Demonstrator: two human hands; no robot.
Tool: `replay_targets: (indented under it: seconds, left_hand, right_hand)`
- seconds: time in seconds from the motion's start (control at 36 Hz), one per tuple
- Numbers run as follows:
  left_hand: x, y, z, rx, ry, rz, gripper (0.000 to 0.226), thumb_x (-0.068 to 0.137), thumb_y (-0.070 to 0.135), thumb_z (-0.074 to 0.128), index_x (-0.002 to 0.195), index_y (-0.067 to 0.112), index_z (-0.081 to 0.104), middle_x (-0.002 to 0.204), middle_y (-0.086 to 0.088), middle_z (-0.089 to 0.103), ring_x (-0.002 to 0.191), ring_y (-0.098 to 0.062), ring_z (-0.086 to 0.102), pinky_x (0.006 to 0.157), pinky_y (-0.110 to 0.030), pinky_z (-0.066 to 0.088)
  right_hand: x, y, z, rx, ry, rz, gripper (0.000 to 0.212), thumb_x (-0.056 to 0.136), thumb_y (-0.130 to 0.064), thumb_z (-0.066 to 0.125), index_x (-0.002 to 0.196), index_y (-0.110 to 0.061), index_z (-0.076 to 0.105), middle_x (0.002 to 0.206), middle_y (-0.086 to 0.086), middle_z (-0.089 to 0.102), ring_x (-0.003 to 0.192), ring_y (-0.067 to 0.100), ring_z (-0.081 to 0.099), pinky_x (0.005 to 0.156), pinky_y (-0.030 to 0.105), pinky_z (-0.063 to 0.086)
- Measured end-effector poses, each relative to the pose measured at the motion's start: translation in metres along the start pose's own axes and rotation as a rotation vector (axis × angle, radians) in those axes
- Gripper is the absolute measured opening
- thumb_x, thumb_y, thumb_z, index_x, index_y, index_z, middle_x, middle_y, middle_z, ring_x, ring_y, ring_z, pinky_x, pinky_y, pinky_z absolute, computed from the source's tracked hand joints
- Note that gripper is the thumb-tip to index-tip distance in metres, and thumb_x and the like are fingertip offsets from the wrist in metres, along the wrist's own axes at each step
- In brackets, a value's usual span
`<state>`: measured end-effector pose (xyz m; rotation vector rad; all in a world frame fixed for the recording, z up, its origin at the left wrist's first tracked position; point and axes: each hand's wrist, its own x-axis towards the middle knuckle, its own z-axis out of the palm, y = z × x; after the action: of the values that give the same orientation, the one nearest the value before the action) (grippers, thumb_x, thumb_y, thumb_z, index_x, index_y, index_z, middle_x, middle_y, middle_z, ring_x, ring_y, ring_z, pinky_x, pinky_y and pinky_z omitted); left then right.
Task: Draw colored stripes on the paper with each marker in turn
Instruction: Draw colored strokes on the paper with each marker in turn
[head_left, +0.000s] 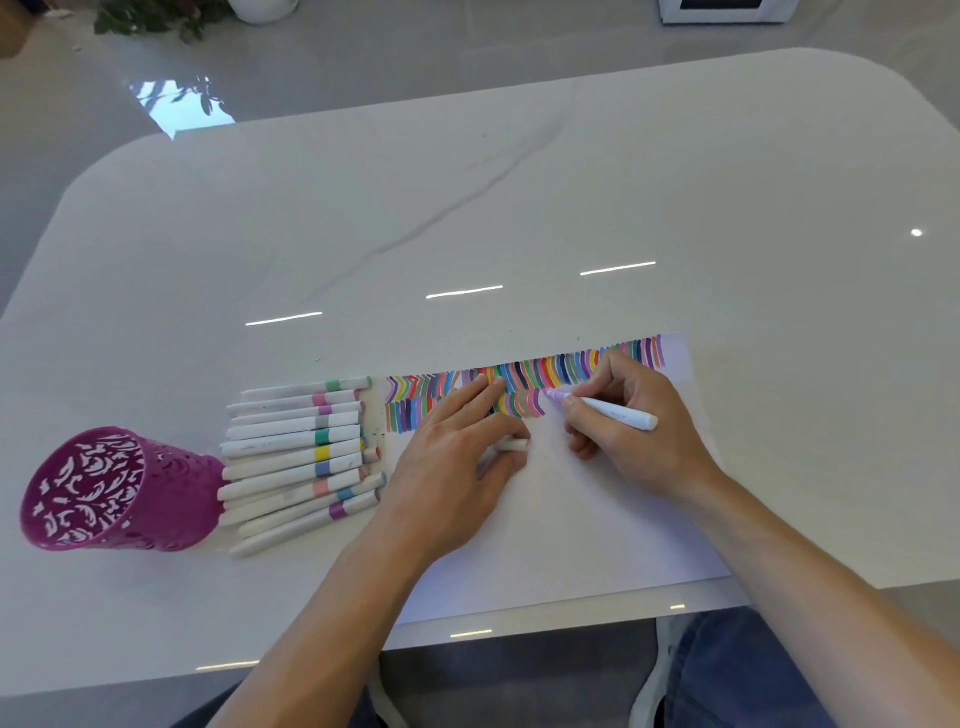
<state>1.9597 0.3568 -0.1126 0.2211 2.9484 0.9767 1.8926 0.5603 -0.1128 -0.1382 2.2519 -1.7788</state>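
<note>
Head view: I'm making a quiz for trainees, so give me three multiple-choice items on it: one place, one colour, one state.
1. Where do the spare markers lie?
A. on the person's lap
B. left of the paper, beside the cup
C. at the table's far edge

2. What colour is the tip of the marker in the right hand?
A. green
B. black
C. lilac

3. That marker is:
A. uncapped, tip at the paper
B. capped
C. lying loose

Answers:
1. B, the row lies between cup and paper.
2. C, the tip beyond the fingers is lilac.
3. A, its bare tip meets the stripes, and the left hand holds a white cap.
</note>
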Motion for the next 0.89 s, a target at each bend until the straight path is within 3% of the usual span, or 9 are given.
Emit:
replay_targets:
  seconds: [0.11,0.25,0.5,0.69,0.89]
  left_hand:
    - [0.000,0.000,0.000,-0.010,-0.002,-0.003,0.015,0.095,0.033,0.065,0.110,0.034,0.069,0.150,0.012,0.047,0.148,-0.003,0.023,0.119,-0.024,0.022]
    - [0.000,0.000,0.000,-0.022,-0.017,-0.025,0.016,0.096,0.033,0.063,0.110,0.036,0.068,0.153,0.013,0.043,0.149,-0.003,0.019,0.120,-0.028,0.023]
    - [0.001,0.003,-0.002,-0.028,-0.023,-0.049,0.017,0.096,0.032,0.063,0.111,0.037,0.068,0.154,0.012,0.042,0.149,-0.002,0.019,0.119,-0.023,0.021]
    - [0.002,0.001,-0.002,-0.053,-0.014,-0.051,0.016,0.094,0.032,0.066,0.109,0.037,0.069,0.154,0.010,0.044,0.149,-0.001,0.020,0.120,-0.030,0.025]
    - [0.002,0.003,-0.004,-0.043,-0.027,-0.070,0.017,0.094,0.033,0.066,0.110,0.038,0.069,0.155,0.012,0.041,0.149,0.000,0.019,0.121,-0.029,0.022]
  right_hand:
    - [0.000,0.001,0.000,0.004,0.000,0.000,0.026,0.091,-0.010,0.074,0.082,0.000,0.052,0.064,0.011,0.069,0.054,0.025,0.067,0.054,0.036,0.055]
    - [0.001,0.001,-0.001,0.008,-0.004,0.002,0.024,0.091,-0.008,0.073,0.081,-0.001,0.052,0.065,0.013,0.070,0.055,0.027,0.068,0.056,0.039,0.056]
    - [0.001,-0.003,0.000,0.035,-0.015,0.033,0.030,0.089,-0.009,0.076,0.076,-0.005,0.050,0.063,0.014,0.068,0.052,0.027,0.064,0.050,0.035,0.052]
    - [0.001,-0.006,-0.001,0.036,-0.016,0.070,0.032,0.087,-0.008,0.077,0.071,-0.012,0.050,0.061,0.013,0.067,0.049,0.026,0.061,0.048,0.033,0.049]
    - [0.000,-0.011,-0.002,-0.029,-0.015,0.103,0.032,0.085,-0.005,0.075,0.068,-0.012,0.049,0.058,0.010,0.067,0.047,0.023,0.060,0.045,0.028,0.046]
